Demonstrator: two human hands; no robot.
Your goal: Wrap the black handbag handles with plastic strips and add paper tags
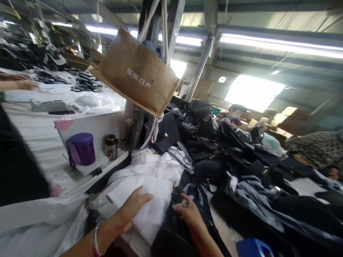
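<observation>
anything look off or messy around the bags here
The black bags lie heaped in a loose pile, straps tangled, not stacked. A brown bag hangs tilted from the pole above them. White cloth is crumpled under the left hand; the right hand rests on a dark bag. No spill or damage shows.

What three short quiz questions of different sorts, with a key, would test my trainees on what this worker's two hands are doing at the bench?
1. True or false: the left hand lies flat on white fabric.
2. The right hand touches: A) the purple container, B) a dark handbag, C) the brown hanging bag.
3. Fill in: a silver ___ circles the left wrist.

Key: 1 true; 2 B; 3 bangle.
</observation>
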